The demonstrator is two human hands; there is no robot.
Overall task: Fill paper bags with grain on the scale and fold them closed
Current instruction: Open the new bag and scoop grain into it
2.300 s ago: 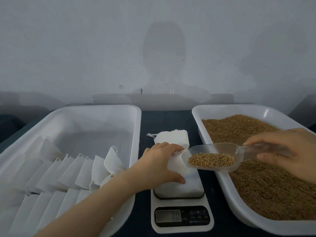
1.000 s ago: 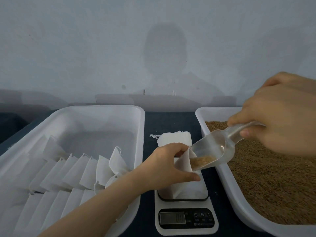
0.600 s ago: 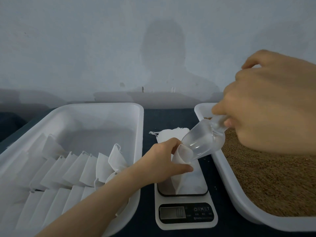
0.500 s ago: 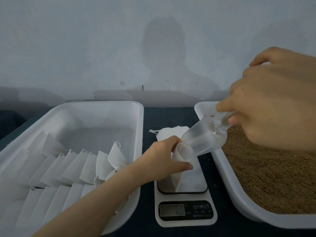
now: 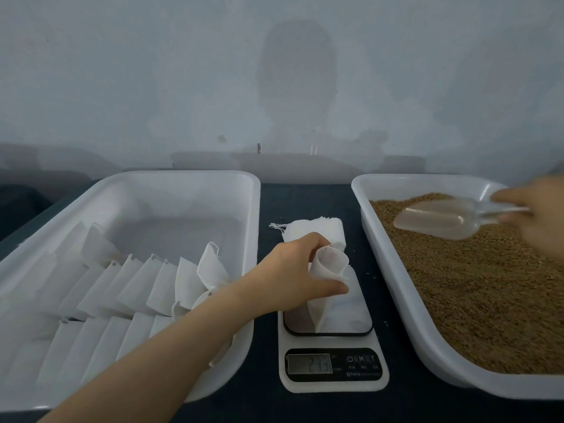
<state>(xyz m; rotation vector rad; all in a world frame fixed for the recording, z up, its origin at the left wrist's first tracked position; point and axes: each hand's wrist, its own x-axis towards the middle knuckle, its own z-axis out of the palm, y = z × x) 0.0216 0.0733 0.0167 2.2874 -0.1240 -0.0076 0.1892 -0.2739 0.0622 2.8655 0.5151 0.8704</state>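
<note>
**Open bag held on the scale, scoop over the grain**

The dark table carries two white trays. The left tray lies just left of the left grip and holds rows of folded white paper bags. The right tray lies to the right of that grip and is filled with brown grain.

Between the trays stands a white digital scale, its platform directly under the left grip; the display shows digits too blurred to read. Just beyond that grip, a stack of empty bags rests on the table.

The left hand is closed around an open paper bag, thumb and fingers pinching its upper part so the mouth stays round; the bag's lower end stands on the platform.

The right hand, blurred, is closed on the handle of a clear plastic scoop. The scoop's bowl reaches left of that grip, above the grain in the right tray.
</note>
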